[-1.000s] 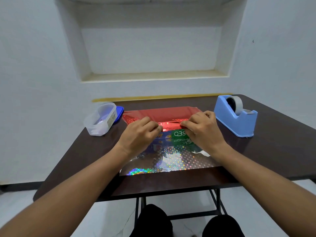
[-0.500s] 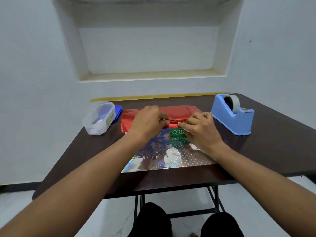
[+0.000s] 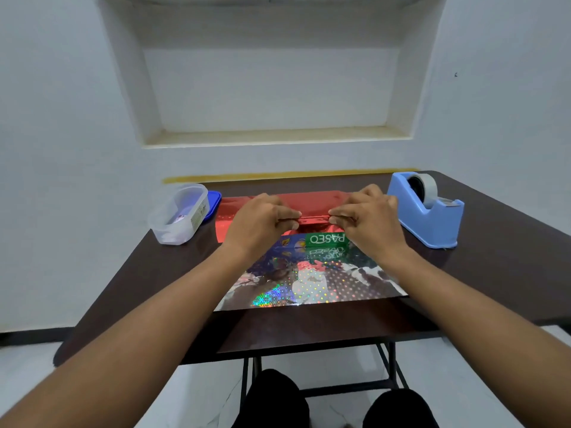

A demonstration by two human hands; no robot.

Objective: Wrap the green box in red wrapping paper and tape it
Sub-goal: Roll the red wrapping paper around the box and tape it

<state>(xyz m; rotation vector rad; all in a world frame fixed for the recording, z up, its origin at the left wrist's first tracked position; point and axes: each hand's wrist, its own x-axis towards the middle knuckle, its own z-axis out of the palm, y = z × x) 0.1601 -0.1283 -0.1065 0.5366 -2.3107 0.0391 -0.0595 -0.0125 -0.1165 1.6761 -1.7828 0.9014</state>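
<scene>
Both hands, left hand (image 3: 258, 223) and right hand (image 3: 369, 222), pinch red wrapping paper (image 3: 312, 200) folded over green box (image 3: 324, 239).

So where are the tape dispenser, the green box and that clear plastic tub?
tape dispenser (image 3: 432, 216): head view, on the side of its blue body.
green box (image 3: 326, 238): head view, on the green face with white lettering.
clear plastic tub (image 3: 180, 216): head view, on its near wall.

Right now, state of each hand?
Left hand: closed, pinching the folded edge of the red wrapping paper.
Right hand: closed, pinching the same edge over the green box.
</scene>
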